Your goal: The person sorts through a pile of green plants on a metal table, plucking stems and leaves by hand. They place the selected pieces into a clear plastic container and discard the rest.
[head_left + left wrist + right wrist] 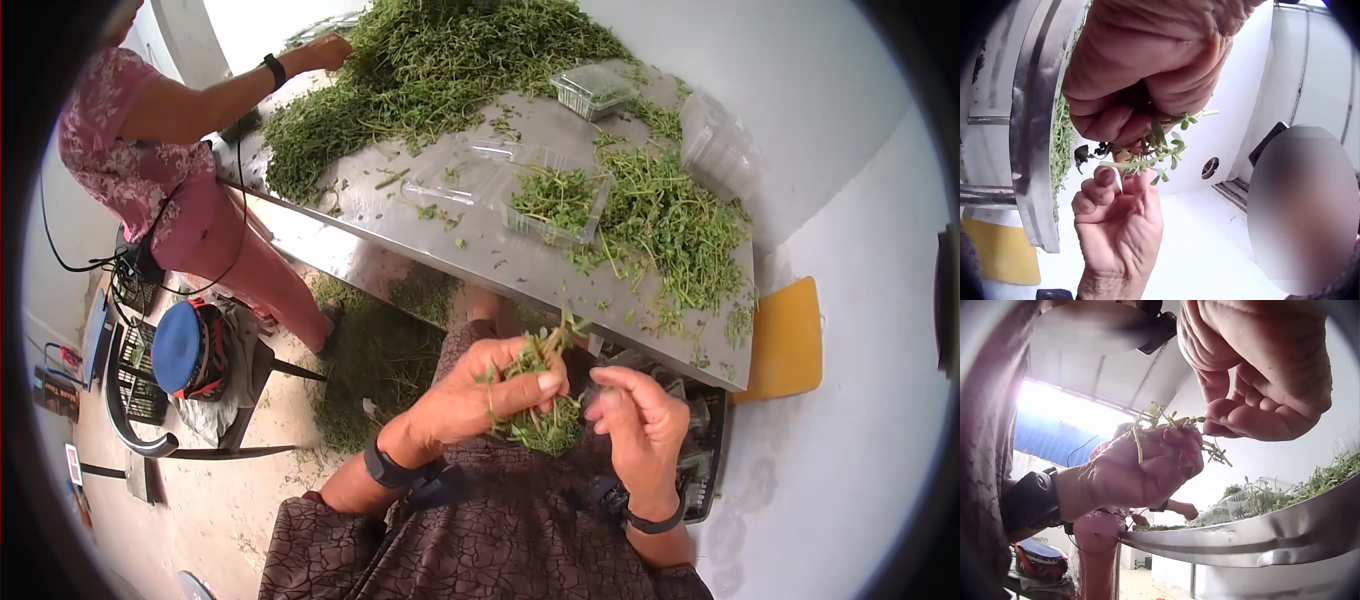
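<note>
My left hand (500,385) grips a small bunch of leafy green stems (545,430) above my lap, thumb laid across them. Thin stems with small oval leaves (1163,150) stick out from under its curled fingers in the left wrist view, beside a dark, wilted leaf (1082,156). Close by on the right is my right hand (645,425), its fingers curled. The right wrist view has its thumb and forefinger (1225,419) pinched together at the leafy tip of a sprig (1197,419). The palm hides part of the bunch.
A metal table (480,270) ahead bears a large heap of greens (470,60), a smaller pile (670,220), an open clear box (550,235) with greens and other clear boxes (590,90). Another person (150,150) reaches in from the left. A yellow board (785,340) stands by the right corner.
</note>
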`<act>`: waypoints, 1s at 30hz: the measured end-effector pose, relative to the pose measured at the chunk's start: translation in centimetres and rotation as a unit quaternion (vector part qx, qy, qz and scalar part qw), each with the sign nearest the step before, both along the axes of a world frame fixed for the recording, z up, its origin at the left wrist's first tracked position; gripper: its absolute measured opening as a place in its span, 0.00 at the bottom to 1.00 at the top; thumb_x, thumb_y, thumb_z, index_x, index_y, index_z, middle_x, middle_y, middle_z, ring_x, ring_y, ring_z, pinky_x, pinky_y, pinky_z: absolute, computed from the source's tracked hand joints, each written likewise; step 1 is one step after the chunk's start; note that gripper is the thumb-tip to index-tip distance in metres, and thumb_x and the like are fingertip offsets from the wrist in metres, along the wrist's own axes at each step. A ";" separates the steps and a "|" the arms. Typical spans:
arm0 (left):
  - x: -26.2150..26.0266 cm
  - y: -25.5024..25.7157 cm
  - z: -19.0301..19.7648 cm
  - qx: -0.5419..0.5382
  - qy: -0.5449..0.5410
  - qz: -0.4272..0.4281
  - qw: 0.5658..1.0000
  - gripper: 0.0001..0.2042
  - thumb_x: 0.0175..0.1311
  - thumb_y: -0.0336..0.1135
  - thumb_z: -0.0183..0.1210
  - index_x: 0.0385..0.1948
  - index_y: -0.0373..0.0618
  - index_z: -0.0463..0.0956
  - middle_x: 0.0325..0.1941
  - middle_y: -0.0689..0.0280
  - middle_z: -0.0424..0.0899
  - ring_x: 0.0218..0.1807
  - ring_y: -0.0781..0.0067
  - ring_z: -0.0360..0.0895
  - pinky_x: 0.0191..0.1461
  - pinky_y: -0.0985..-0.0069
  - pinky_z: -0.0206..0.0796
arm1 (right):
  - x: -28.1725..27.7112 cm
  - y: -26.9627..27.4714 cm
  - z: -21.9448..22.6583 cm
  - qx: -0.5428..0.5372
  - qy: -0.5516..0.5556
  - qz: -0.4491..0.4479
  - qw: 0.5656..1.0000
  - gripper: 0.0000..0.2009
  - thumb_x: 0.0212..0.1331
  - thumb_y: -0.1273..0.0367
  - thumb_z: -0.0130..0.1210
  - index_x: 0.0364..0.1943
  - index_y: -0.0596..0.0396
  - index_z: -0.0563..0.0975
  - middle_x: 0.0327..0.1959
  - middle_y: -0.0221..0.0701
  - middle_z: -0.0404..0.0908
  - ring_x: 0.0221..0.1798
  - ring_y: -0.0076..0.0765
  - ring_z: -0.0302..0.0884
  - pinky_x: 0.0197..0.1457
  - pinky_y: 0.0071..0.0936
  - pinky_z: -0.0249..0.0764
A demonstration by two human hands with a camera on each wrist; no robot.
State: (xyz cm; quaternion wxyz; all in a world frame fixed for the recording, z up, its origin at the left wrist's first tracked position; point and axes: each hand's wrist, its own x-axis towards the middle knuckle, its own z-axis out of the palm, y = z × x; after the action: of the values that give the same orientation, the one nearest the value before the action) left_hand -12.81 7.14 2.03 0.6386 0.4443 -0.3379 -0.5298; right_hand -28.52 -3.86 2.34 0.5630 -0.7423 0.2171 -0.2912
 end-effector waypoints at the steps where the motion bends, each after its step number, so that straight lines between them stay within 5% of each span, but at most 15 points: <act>1: -0.2 -0.1 -0.1 0.002 -0.001 -0.023 1.000 0.08 0.63 0.37 0.52 0.34 0.41 0.73 0.30 0.73 0.73 0.32 0.86 0.67 0.38 0.84 0.62 | 0.0 0.0 -0.3 0.000 -0.005 0.001 1.000 0.10 0.59 0.71 0.52 0.41 0.64 0.76 0.21 0.26 0.73 0.23 0.15 0.69 0.27 0.14 0.65; 5: -1.5 -0.9 -2.0 -0.011 0.023 -0.047 0.999 0.08 0.64 0.35 0.52 0.39 0.41 0.73 0.28 0.76 0.71 0.31 0.88 0.64 0.34 0.86 0.60 | 0.2 -0.1 -0.9 0.032 -0.063 0.062 0.996 0.12 0.58 0.70 0.55 0.42 0.63 0.75 0.25 0.28 0.76 0.25 0.17 0.71 0.27 0.16 0.67; 7: -1.8 -1.0 -2.7 -0.031 -0.027 -0.033 0.999 0.09 0.63 0.35 0.54 0.39 0.41 0.73 0.26 0.77 0.71 0.29 0.90 0.62 0.30 0.86 0.57 | 0.2 -0.4 -0.9 -0.048 -0.010 0.068 0.997 0.12 0.55 0.71 0.57 0.42 0.63 0.76 0.26 0.32 0.77 0.26 0.20 0.73 0.27 0.17 0.70; 14: -1.8 -1.8 -2.8 0.063 -0.168 -0.035 0.983 0.08 0.61 0.33 0.56 0.36 0.39 0.75 0.22 0.77 0.70 0.25 0.89 0.62 0.25 0.83 0.56 | 0.3 -0.8 -1.4 -0.116 0.013 0.000 0.993 0.06 0.50 0.79 0.56 0.33 0.63 0.78 0.26 0.34 0.78 0.25 0.20 0.73 0.25 0.17 0.69; 19: -0.7 -1.6 -1.8 0.044 -0.118 -0.007 0.992 0.07 0.62 0.35 0.55 0.34 0.41 0.75 0.21 0.77 0.70 0.24 0.89 0.61 0.25 0.83 0.55 | 0.5 -1.4 0.0 -0.100 0.029 -0.036 0.994 0.04 0.51 0.81 0.53 0.31 0.64 0.76 0.25 0.32 0.78 0.24 0.17 0.72 0.26 0.14 0.67; 23: 1.1 -1.4 -1.2 0.007 -0.132 0.055 0.990 0.08 0.61 0.35 0.55 0.30 0.41 0.76 0.23 0.74 0.72 0.25 0.88 0.63 0.27 0.82 0.57 | 1.7 -2.3 3.0 0.056 0.026 -0.065 0.996 0.04 0.55 0.79 0.50 0.32 0.66 0.75 0.24 0.33 0.78 0.25 0.18 0.74 0.28 0.14 0.70; 26: 2.5 -1.2 -0.7 0.008 -0.109 0.109 0.988 0.09 0.60 0.36 0.57 0.30 0.39 0.76 0.25 0.71 0.75 0.28 0.84 0.70 0.30 0.83 0.62 | 3.3 -3.9 5.1 0.046 0.018 -0.064 0.997 0.04 0.56 0.78 0.49 0.31 0.65 0.75 0.24 0.33 0.78 0.24 0.19 0.74 0.28 0.14 0.71; 27: 2.9 -1.1 -0.7 -0.013 -0.096 0.120 0.988 0.07 0.60 0.35 0.55 0.30 0.40 0.75 0.24 0.76 0.73 0.27 0.89 0.63 0.31 0.85 0.58 | 4.0 -4.4 6.0 0.036 0.014 -0.059 0.998 0.05 0.57 0.77 0.49 0.31 0.65 0.75 0.24 0.33 0.78 0.24 0.19 0.74 0.28 0.14 0.71; 30: 4.2 -1.1 0.1 -0.028 -0.089 0.176 0.980 0.07 0.60 0.34 0.55 0.31 0.40 0.76 0.25 0.74 0.75 0.27 0.88 0.65 0.31 0.86 0.59 | 6.7 -6.3 7.9 0.019 0.009 -0.043 0.999 0.06 0.58 0.74 0.48 0.32 0.64 0.75 0.25 0.33 0.79 0.24 0.19 0.74 0.28 0.15 0.72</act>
State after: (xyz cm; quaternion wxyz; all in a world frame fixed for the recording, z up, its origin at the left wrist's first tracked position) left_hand -8.64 6.01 2.16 0.7014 0.5239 -0.3247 -0.3580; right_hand -21.81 -10.20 10.24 0.5621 -0.7238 0.2594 -0.3048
